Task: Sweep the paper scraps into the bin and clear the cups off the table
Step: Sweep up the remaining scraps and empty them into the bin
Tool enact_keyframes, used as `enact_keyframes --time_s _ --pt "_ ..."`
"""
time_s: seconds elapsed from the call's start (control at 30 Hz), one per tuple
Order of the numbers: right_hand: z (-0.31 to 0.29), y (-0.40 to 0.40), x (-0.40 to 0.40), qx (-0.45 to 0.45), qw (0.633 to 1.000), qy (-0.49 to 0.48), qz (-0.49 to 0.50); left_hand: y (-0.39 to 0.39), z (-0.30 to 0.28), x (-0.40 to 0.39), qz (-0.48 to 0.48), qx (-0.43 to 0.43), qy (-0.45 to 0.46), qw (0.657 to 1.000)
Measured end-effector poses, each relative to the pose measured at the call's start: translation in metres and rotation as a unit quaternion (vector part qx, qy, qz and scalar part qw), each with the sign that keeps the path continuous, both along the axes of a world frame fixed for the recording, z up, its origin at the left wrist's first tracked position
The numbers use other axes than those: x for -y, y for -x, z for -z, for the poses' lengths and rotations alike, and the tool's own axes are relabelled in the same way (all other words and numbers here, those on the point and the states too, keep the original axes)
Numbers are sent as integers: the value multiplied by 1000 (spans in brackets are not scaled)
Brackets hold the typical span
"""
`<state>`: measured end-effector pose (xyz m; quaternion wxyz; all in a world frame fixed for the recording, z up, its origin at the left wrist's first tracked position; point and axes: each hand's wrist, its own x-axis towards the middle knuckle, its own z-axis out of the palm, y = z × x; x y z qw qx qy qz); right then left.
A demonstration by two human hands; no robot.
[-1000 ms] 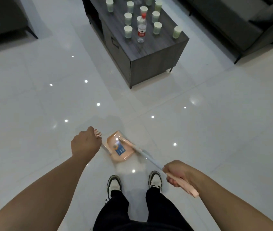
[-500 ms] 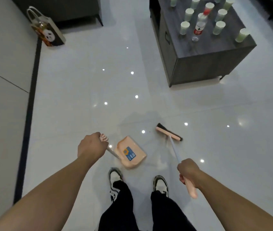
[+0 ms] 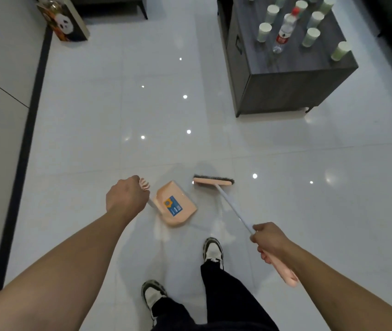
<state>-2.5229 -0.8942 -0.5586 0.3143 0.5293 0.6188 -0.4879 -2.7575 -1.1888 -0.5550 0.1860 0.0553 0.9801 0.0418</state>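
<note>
L hand (image 3: 126, 198) grips dustpan (image 3: 174, 204), pan bare; cups (image 3: 264, 32) on table (image 3: 293, 65).

The dustpan (image 3: 175, 204) is sitting on the floor (image 3: 94, 115), left of the broom head (image 3: 213, 181). Cups (image 3: 264, 32) are standing around 1 bottle (image 3: 283, 34) on the table (image 3: 285, 91), far right.

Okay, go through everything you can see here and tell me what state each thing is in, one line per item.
Left hand: closed on the dustpan handle.
Right hand: closed on the broom handle.
Pink plastic dustpan: held low, no scraps visible on it.
Pink broom with dark bristles: head down near the floor.
Pale green paper cups: upright on the grey table.
Clear plastic bottle: upright, red cap on.
</note>
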Motion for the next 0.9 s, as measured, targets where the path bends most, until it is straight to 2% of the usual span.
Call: enact_keyframes --time_s 0.23,0.4,0.53,0.6,0.73,0.9 --pt "11 6 48 -9 999 -33 -38 -36 -7 52 -71 29 -26 997" --pt "7 -7 90 37 992 44 -111 -78 -2 92 -73 25 -39 996" --pt "-17 -8 100 41 986 111 -120 -88 3 103 -64 -7 -36 997" --pt "-23 -8 104 31 986 111 -119 -89 2 115 -72 -10 -27 997" --pt "-30 11 115 -8 986 78 -147 -102 -8 158 -183 -31 -48 981" --pt "-21 80 138 -41 985 57 -155 -148 -30 215 -353 -44 -28 934"
